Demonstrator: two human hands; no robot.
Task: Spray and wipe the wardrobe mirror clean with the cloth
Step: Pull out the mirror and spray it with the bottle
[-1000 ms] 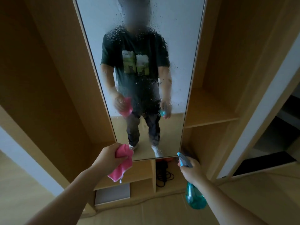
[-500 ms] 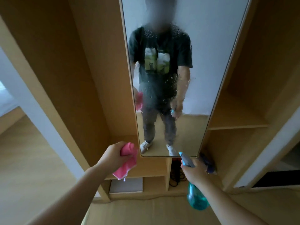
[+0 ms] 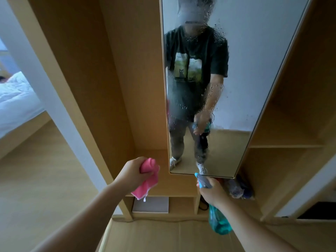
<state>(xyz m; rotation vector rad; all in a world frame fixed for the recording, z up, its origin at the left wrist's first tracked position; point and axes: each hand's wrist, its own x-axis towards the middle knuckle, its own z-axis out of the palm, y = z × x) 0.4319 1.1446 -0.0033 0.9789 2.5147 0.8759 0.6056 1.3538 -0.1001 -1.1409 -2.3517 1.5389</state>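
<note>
**Mirror wet and waiting for the cloth**

Now the glass is ready for wiping, I'd say. The mirror (image 3: 236, 51) fills the upper middle of the frame, set in the wooden wardrobe (image 3: 109, 88), and droplets bead and run down its centre, thickest across the reflected figure. The right part of the glass looks mostly dry, so one more burst there might help before the wiping begins.

To do this step well, the cloth ought to start at the top of the wet patch and work down in overlapping passes, catching the runs before they reach the bottom edge. Opening the cloth out flat would cover more glass than a bunched wad.

The left hand (image 3: 131, 174), at lower centre, is clenched round the pink cloth (image 3: 147, 179), which hangs crumpled below the fist, left of the mirror's lower corner and not touching the glass. The right hand (image 3: 212, 191) grips the neck of the teal spray bottle (image 3: 218, 222), nozzle pointing up at the mirror's bottom edge; I cannot tell whether a finger presses the trigger.
</note>
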